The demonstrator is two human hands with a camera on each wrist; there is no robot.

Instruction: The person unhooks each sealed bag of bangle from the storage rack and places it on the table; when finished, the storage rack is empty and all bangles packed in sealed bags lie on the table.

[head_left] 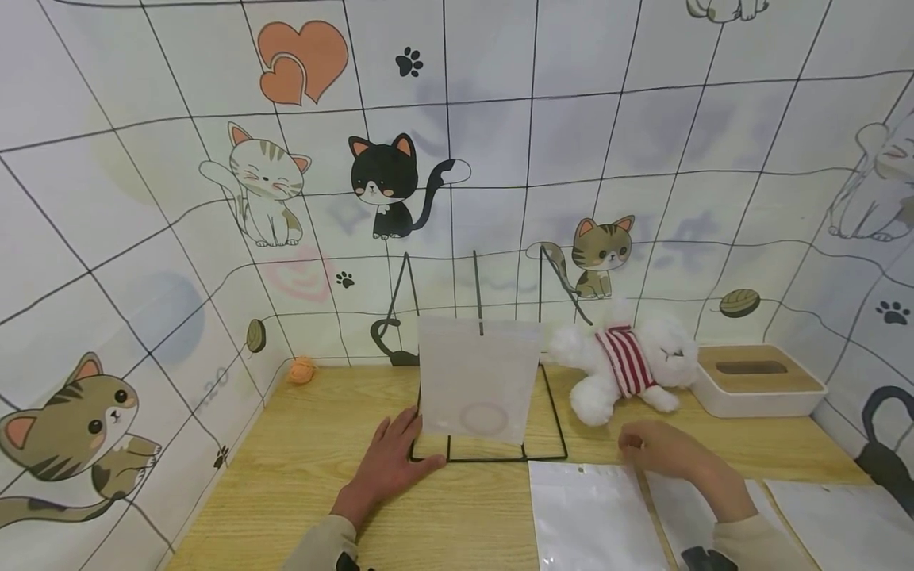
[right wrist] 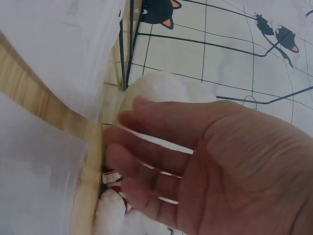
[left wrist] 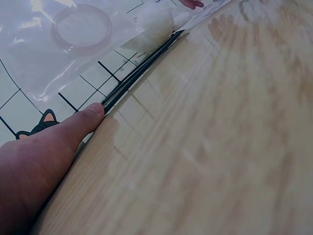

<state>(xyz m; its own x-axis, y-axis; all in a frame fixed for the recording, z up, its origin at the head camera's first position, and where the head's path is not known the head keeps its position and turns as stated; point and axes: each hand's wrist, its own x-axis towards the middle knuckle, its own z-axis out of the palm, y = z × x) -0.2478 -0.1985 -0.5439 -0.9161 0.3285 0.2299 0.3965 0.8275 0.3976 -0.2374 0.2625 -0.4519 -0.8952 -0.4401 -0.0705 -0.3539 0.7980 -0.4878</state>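
My left hand (head_left: 391,458) lies fingers straight on the table at the left front corner of a black wire rack (head_left: 485,460). Its thumb (left wrist: 90,115) rests right at the rack's base wire. From the rack's middle hook hangs a whitish see-through bag (head_left: 478,373) with a pale pink ring (left wrist: 82,25) inside. Over the far ends of some flat bags hovers my right hand (head_left: 667,450), its fingers loosely bent with nothing between them. Closest to it are a flat bag (head_left: 596,515), a second flat bag (head_left: 685,507) and a white plush toy (head_left: 624,361) in a red-striped top.
Another flat bag (head_left: 842,523) lies at the right front. Behind the toy's right side stands a white box with a wooden lid (head_left: 757,381). An orange ball (head_left: 301,370) sits at the back left. Cat-patterned cloth walls (head_left: 485,159) enclose the wooden table (head_left: 286,476).
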